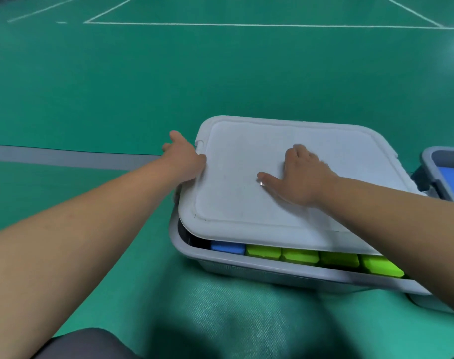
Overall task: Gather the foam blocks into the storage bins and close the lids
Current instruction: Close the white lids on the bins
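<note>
Storage-bin lid [337, 141] check, fingers outward.

- Your left hand [187, 159] grips the lid's left edge. The thumb is on the rim and the other fingers curl over the side, partly hidden.
- Your right hand [303, 174] lies palm-down near the middle of the lid. The thumb is spread out to the left. The other fingers are blurred, so I can't tell exactly how they lie, but they hold nothing.
- One lid, pale grey. It sits on the near bin [233, 268] but is not seated. Its near edge stands above the bin's rim, leaving a gap.
- Five foam blocks show through that gap in one row along the near wall: one blue block [227, 248] at the left, then four lime-green blocks [299, 256] side by side. The lid hides the rest of the inside.
- Two bins total. The second bin [427, 161] is at the right frame edge, just beside the first. It has no lid on and is cut off by the frame. One other blue piece [453, 182] shows inside it, with a sliver of green at its far corner.
- Both bins stand on the green court floor [117, 86], which has white lines and a grey stripe.
</note>
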{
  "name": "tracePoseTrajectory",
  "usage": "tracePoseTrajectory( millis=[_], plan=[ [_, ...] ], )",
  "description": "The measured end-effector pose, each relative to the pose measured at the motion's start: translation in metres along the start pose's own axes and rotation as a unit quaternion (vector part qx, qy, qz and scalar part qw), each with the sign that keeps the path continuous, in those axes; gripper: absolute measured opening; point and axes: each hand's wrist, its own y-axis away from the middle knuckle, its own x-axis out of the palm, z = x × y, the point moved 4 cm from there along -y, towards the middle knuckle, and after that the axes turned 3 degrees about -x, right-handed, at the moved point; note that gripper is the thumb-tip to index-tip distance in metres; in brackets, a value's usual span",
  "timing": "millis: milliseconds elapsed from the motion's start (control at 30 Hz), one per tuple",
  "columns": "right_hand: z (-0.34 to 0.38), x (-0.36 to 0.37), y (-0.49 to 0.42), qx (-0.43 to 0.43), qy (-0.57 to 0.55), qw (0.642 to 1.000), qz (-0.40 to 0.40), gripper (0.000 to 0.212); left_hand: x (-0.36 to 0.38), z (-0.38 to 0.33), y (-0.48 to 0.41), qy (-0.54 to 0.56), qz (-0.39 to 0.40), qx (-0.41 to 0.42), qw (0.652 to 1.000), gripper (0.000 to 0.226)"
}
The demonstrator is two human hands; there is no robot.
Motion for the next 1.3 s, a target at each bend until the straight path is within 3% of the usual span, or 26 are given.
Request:
tracePoseTrajectory(
  millis=[67, 200, 333, 500, 633, 700, 800, 1000, 1167, 1300],
  plan=[
    [0.005, 0.009, 0.004, -0.008, 0.006, 0.999, 0.036, 0.113, -0.003, 0.005, 0.007, -0.03, 0.046, -0.001, 0.998, 0.072],
    [0.013, 0.004, 0.008, -0.02, 0.015, 0.997, 0.079, 0.106, -0.005, 0.002, 0.013, -0.031, 0.12, 0.025, 0.992, 0.038],
    [0.024, 0.005, 0.023, -0.046, 0.085, 0.986, 0.139, 0.105, -0.009, 0.003, 0.017, -0.015, 0.175, 0.008, 0.984, 0.021],
    [0.036, 0.003, 0.036, -0.072, 0.134, 0.978, 0.14, 0.114, -0.006, 0.01, 0.017, -0.085, 0.137, 0.011, 0.987, 0.031],
    [0.03, 0.013, 0.03, -0.04, 0.086, 0.989, 0.11, 0.113, -0.012, 0.014, 0.017, -0.151, 0.09, 0.047, 0.983, 0.051],
    [0.025, 0.017, 0.024, -0.034, 0.053, 0.994, 0.09, 0.104, -0.006, 0.026, 0.013, -0.055, 0.146, 0.0, 0.988, 0.052],
    [0.019, 0.024, 0.019, -0.044, 0.048, 0.995, 0.076, 0.098, 0.006, 0.043, 0.011, 0.123, 0.24, -0.075, 0.96, 0.055],
    [0.021, 0.027, 0.016, -0.061, 0.07, 0.993, 0.077, 0.098, 0.002, 0.033, 0.011, 0.164, 0.172, -0.054, 0.97, 0.031],
    [0.02, 0.028, 0.017, -0.063, 0.072, 0.993, 0.073, 0.099, -0.008, 0.017, 0.026, -0.068, 0.084, 0.006, 0.994, 0.028],
    [0.018, 0.025, 0.018, -0.063, 0.059, 0.994, 0.073, 0.098, -0.009, 0.007, 0.027, -0.132, 0.061, 0.038, 0.989, 0.02]
  ],
)
